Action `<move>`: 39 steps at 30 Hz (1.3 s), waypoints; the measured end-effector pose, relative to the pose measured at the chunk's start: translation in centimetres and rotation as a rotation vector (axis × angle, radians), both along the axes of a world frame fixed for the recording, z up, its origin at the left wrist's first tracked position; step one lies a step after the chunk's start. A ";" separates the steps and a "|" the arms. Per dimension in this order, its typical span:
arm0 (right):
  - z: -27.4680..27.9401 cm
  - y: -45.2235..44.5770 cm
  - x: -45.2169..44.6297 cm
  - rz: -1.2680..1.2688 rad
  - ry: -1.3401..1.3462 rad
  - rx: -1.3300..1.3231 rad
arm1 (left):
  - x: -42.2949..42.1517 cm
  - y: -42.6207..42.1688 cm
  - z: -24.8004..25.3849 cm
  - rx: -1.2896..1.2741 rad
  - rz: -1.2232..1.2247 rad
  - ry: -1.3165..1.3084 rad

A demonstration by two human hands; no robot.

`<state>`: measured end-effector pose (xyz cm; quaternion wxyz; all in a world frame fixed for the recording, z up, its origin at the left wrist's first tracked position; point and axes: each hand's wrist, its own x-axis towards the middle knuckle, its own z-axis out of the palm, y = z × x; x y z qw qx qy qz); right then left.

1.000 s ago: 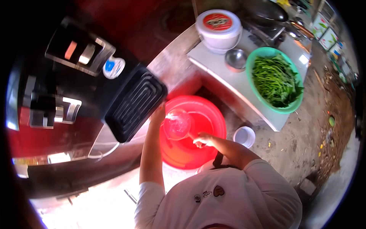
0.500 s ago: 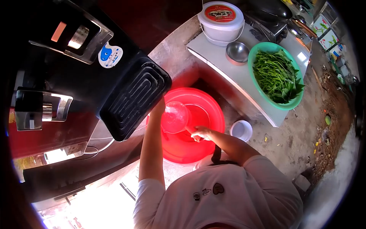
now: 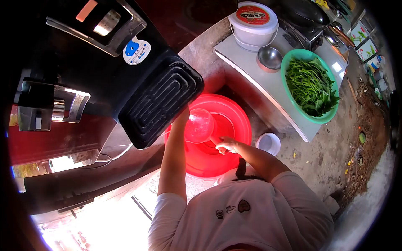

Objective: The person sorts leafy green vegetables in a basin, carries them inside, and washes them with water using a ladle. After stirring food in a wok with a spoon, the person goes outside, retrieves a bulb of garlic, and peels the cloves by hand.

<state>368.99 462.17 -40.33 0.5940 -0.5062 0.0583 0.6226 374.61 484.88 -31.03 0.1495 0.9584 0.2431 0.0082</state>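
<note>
My right hand is closed round the handle of a red water dipper. Its wide bowl is over the large red plastic basin, which stands on the ground in front of me. My left hand reaches beside the dipper's bowl, under the corner of a black ridged tray. That tray hides its fingers, so its grip does not show.
A low ledge to the right holds a lidded white bucket, a metal bowl and a green basket of leafy greens. Below it stands a white tub. A black dispenser-like appliance crowds the left.
The whole view has shifted slightly, with most things now a little further right. Both hands and the dipper keep nearly the same places over the basin.
</note>
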 end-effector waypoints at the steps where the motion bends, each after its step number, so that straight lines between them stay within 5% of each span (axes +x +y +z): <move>1: 0.4 0.0 0.1 0.014 -0.020 -0.016 | 0.0 0.1 -0.2 0.014 0.003 0.000; 32: -1.5 -0.3 -0.2 0.001 -0.017 0.034 | 0.3 -0.3 -0.8 0.087 0.010 -0.027; 39: -1.3 -0.3 -0.1 -0.011 -0.010 0.016 | 0.4 -0.6 -1.3 0.041 0.178 0.171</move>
